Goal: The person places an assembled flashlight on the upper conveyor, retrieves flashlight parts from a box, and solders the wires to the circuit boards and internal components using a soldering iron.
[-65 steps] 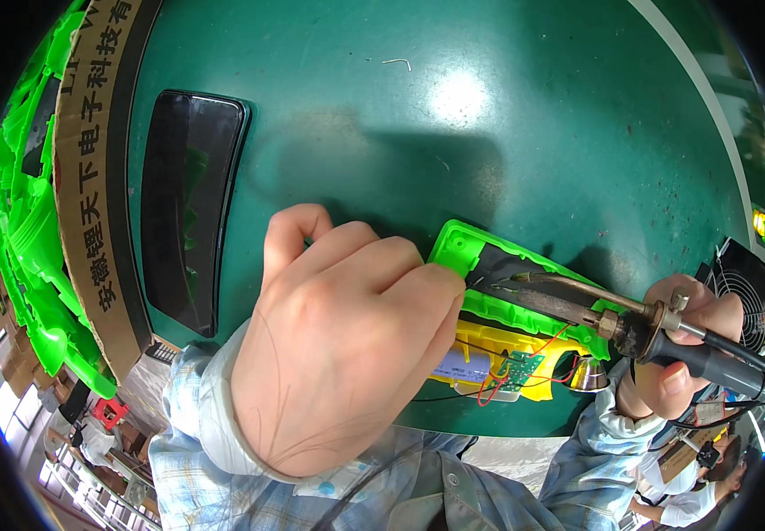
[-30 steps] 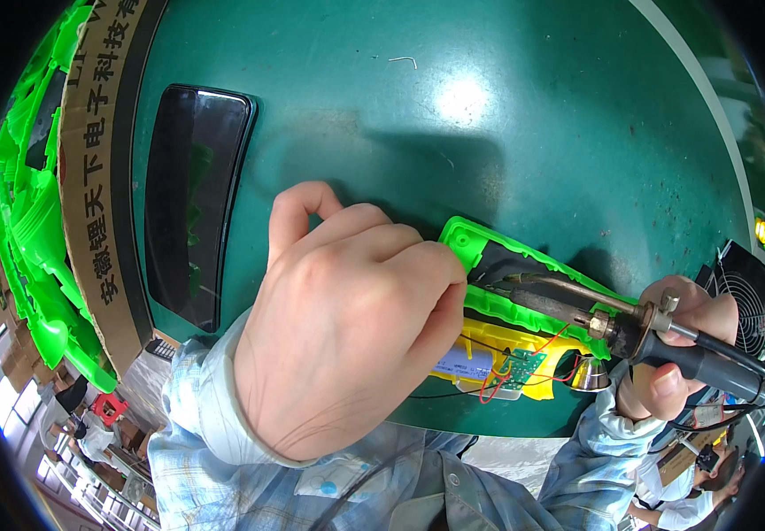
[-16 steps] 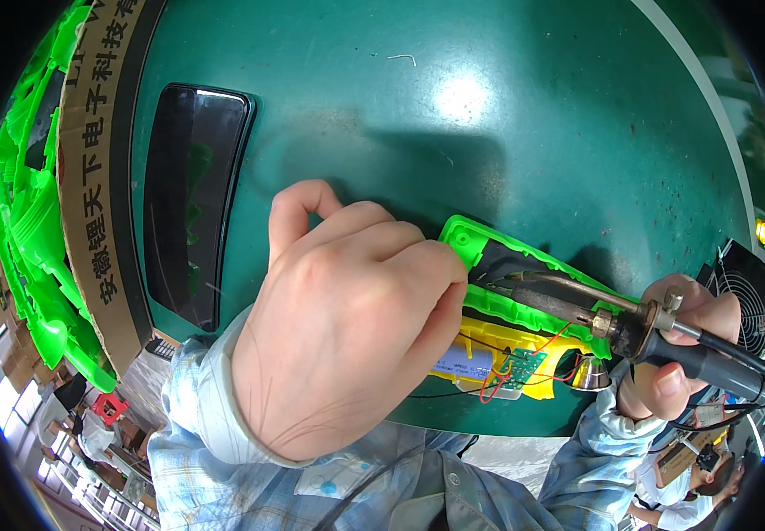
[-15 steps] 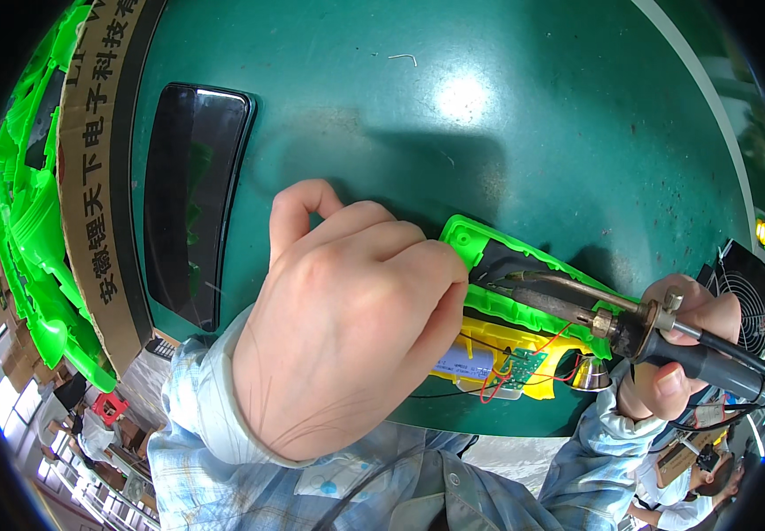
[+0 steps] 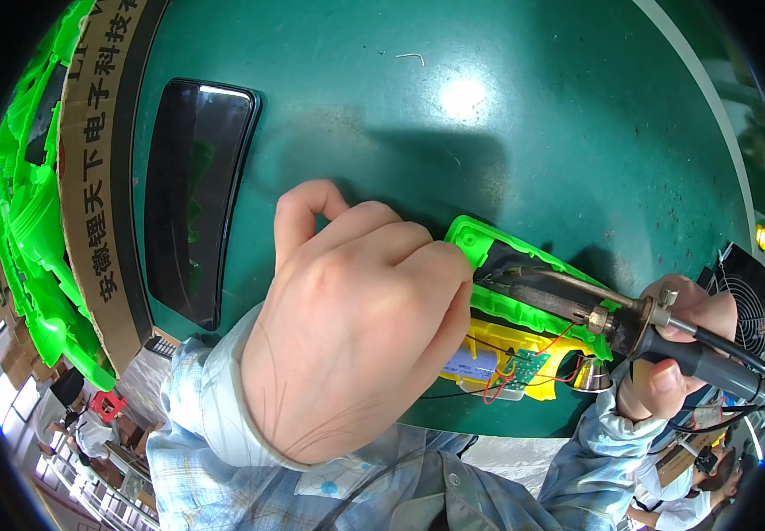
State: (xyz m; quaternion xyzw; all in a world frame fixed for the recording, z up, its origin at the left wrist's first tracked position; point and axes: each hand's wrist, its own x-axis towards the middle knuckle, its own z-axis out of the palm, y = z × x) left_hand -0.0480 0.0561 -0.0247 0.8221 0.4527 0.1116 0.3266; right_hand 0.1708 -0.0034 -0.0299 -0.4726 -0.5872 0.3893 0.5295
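Note:
My right hand (image 5: pixel 679 341) grips a soldering iron (image 5: pixel 617 332) that has a thin metal solder-feed tube along its top. The iron's tip lies over a bright green plastic shell half (image 5: pixel 537 311), close to my left hand's fingers. My left hand (image 5: pixel 360 323) is closed beside the shell's left end, fingers bent inward; whatever they pinch is hidden beneath them. Just nearer to me is a yellow plastic housing (image 5: pixel 537 343). With it are a blue cylindrical battery (image 5: pixel 471 363), a small green circuit board (image 5: pixel 521 367) with red and black wires, and a silvery cone-shaped reflector (image 5: pixel 591 376).
A black smartphone (image 5: pixel 197 199) lies on the green tabletop (image 5: pixel 338 71) at the left. Beyond it stands a cardboard box (image 5: pixel 95 177) with several green plastic shells (image 5: pixel 37 230). A black fan (image 5: pixel 745 296) is at the right edge. One bent wire piece (image 5: pixel 411 58) lies far back.
Both hands, the iron and the green shell keep nearly the same places relative to each other. The whole view has shifted very slightly.

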